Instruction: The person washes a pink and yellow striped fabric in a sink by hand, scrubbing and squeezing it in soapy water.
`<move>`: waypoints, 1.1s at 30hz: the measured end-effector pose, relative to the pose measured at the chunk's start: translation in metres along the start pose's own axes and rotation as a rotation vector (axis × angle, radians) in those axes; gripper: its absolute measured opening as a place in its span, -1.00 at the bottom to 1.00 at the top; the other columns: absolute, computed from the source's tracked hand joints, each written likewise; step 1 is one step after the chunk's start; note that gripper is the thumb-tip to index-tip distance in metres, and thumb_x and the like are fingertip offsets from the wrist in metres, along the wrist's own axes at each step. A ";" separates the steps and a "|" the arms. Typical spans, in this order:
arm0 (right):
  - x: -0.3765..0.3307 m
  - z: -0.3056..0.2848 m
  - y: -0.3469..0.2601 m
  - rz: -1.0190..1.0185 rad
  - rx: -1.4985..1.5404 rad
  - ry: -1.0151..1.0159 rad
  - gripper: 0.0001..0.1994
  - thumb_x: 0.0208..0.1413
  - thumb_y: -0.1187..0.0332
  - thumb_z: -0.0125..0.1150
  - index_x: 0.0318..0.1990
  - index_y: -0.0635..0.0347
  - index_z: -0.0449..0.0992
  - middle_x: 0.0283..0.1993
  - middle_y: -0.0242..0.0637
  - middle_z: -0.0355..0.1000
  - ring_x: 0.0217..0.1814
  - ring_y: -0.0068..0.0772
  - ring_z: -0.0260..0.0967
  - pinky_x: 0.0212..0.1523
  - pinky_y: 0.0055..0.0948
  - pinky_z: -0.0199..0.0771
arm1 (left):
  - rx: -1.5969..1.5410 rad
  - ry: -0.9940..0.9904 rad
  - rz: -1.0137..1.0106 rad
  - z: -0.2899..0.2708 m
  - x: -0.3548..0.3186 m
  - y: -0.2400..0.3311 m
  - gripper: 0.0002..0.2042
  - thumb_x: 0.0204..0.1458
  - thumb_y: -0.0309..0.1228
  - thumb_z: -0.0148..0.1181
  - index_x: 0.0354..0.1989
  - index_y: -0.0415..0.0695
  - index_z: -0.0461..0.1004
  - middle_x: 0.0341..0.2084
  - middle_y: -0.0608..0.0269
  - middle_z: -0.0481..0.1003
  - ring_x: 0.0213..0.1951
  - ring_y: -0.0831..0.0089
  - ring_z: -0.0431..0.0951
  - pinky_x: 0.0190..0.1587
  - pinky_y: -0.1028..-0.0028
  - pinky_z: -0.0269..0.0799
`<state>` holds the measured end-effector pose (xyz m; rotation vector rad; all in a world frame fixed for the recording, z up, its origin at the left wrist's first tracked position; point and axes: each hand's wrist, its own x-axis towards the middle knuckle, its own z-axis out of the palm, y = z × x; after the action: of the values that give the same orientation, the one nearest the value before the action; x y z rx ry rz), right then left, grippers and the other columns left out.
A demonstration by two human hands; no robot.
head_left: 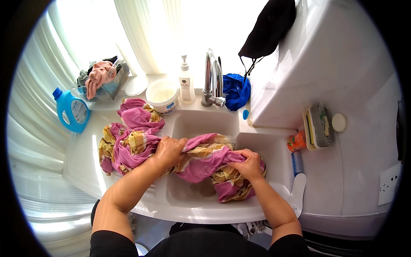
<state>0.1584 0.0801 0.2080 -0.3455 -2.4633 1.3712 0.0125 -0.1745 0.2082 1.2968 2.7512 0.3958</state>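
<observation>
A large wet cloth (201,160), pink with yellow-brown and white patterning, stretches across the white sink (192,118). My left hand (170,150) is closed around a gathered part of it at the left edge of the basin. Closer to the basin's right side, my right hand (248,163) grips another bunched part. Between the two hands the fabric looks twisted and hangs over the basin. One heap of the cloth lies on the ledge left of my left hand. Its other end droops into the basin below my right hand. My fingertips are partly hidden in the folds.
Behind the basin stand a chrome faucet (209,85), a pump bottle (185,83), a white tub (162,96) and a blue cloth (236,92). A blue detergent jug (72,112) and a clear bin of cloths (105,88) sit far left. A brush (298,192) lies right.
</observation>
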 end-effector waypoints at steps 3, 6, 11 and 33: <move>0.016 -0.008 -0.013 -0.109 0.042 0.115 -0.72 -0.37 0.45 0.46 -0.36 0.21 0.61 -0.48 -0.27 0.45 -0.40 -0.33 0.41 -0.29 -0.44 0.42 | -0.067 0.135 -0.067 -0.033 -0.013 0.015 -0.57 -0.20 -0.23 0.30 -0.13 -0.10 0.42 -0.58 0.02 0.49 -0.44 0.03 0.52 -0.31 0.16 0.40; 0.026 0.009 -0.008 -0.222 0.171 0.214 -0.80 -0.31 0.53 0.38 -0.41 0.23 0.59 -0.47 -0.29 0.43 -0.35 -0.33 0.39 -0.27 -0.46 0.41 | -0.174 0.467 0.022 -0.064 -0.021 0.031 -0.61 -0.22 -0.26 0.34 -0.19 -0.12 0.46 -0.56 0.06 0.51 -0.50 0.06 0.51 -0.41 0.21 0.40; 0.030 0.043 0.015 -0.125 0.420 0.199 -0.86 -0.28 0.68 0.20 -0.48 0.30 0.49 -0.47 -0.31 0.40 -0.28 -0.42 0.38 -0.22 -0.51 0.39 | -0.661 0.534 -0.158 -0.072 -0.037 0.061 -0.53 -0.32 -0.43 0.46 -0.14 -0.16 0.45 -0.47 0.13 0.54 -0.40 0.32 0.59 -0.39 0.39 0.45; 0.025 0.148 0.094 0.046 -0.713 -0.789 -0.21 0.04 -0.06 -0.04 0.39 0.02 -0.10 0.49 -0.21 -0.38 0.46 -0.08 -0.20 0.34 0.14 -0.22 | 0.052 -0.401 -0.417 0.180 0.037 0.027 -0.32 0.02 -0.22 -0.12 0.36 -0.14 -0.09 0.29 -0.28 -0.03 0.37 -0.06 -0.21 0.34 0.00 -0.59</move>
<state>0.0861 0.0213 0.0572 0.0222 -3.5800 0.6315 0.0402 -0.0935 0.0431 0.6806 2.5919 0.0261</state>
